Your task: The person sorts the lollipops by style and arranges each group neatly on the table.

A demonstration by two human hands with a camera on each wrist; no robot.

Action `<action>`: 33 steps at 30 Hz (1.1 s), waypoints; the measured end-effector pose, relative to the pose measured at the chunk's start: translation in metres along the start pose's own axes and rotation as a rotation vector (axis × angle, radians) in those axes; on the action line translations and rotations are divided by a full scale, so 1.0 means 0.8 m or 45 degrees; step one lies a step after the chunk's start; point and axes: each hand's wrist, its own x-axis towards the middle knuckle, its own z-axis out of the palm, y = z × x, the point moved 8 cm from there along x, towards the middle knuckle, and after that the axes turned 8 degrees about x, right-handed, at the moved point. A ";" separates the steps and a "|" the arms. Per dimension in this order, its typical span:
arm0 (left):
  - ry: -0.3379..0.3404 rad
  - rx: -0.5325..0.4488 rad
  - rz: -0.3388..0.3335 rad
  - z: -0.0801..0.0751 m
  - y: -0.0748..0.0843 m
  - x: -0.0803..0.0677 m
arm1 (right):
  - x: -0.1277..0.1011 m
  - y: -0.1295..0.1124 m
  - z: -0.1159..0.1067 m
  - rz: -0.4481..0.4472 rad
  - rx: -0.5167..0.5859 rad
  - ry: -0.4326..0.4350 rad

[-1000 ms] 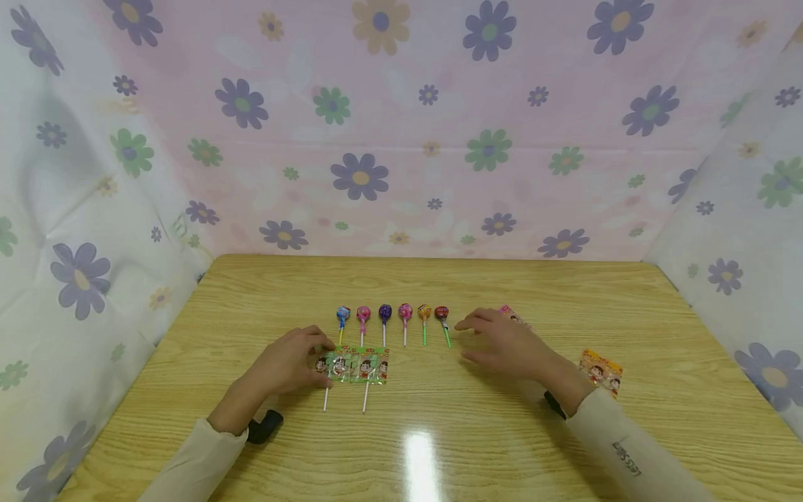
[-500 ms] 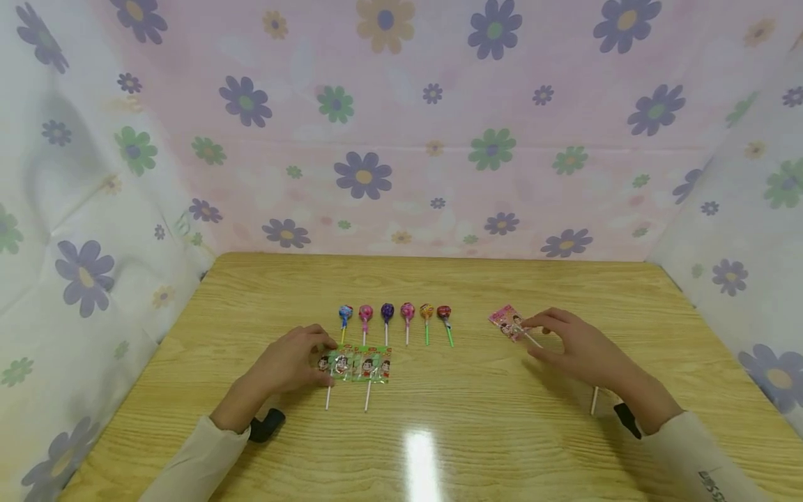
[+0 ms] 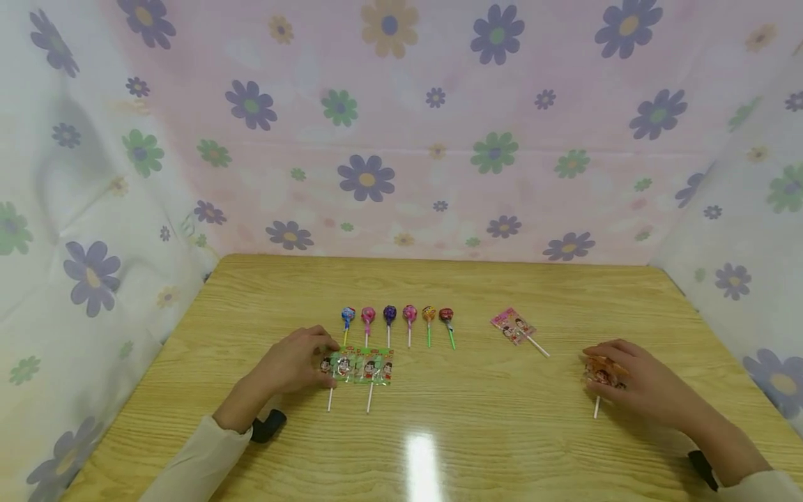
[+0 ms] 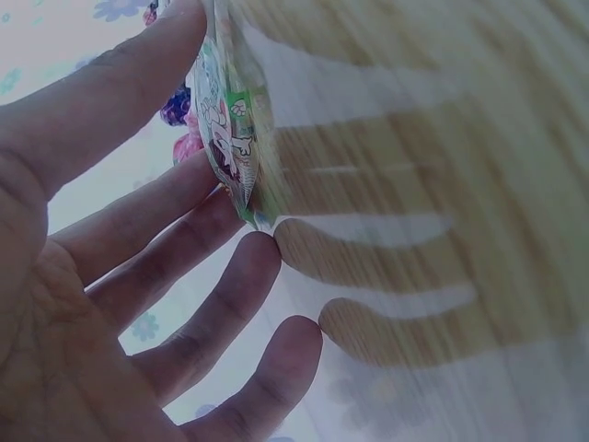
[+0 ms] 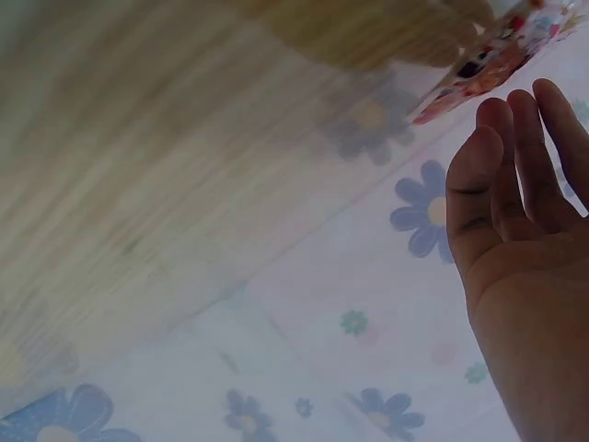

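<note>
Two lollipops in flat green wrappers [image 3: 373, 365] lie side by side on the wooden table, their white sticks pointing toward me. My left hand [image 3: 291, 366] grips the left one by its wrapper edges, thumb at the near edge and fingers at the far one. In the left wrist view the green wrapper [image 4: 230, 138] shows between thumb and fingers, with the lower fingertips on the table. My right hand [image 3: 646, 387] reaches over an orange-wrapped lollipop [image 3: 603, 376], partly covering it. The right wrist view shows those fingers loosely bent beside the orange wrapper [image 5: 497, 64].
Several round-headed lollipops [image 3: 410, 315] stand in a row behind the green ones, sticks toward me. A pink-wrapped lollipop [image 3: 513, 325] lies tilted to the right of the row. Flowered cloth [image 3: 439, 139] walls the table's back and sides.
My right hand has moved right and nearer, from beside the row, past the pink-wrapped lollipop, to the orange-wrapped one. The pink one is now uncovered. My left hand has stayed in place.
</note>
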 end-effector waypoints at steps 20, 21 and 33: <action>-0.022 -0.016 -0.049 0.006 -0.005 0.001 | -0.024 0.042 0.004 0.170 0.070 -0.107; -0.022 -0.015 -0.051 0.006 -0.004 0.000 | -0.024 0.042 0.004 0.173 0.058 -0.111; -0.023 -0.002 -0.040 0.004 -0.004 -0.001 | -0.019 0.040 0.005 0.239 -0.011 -0.151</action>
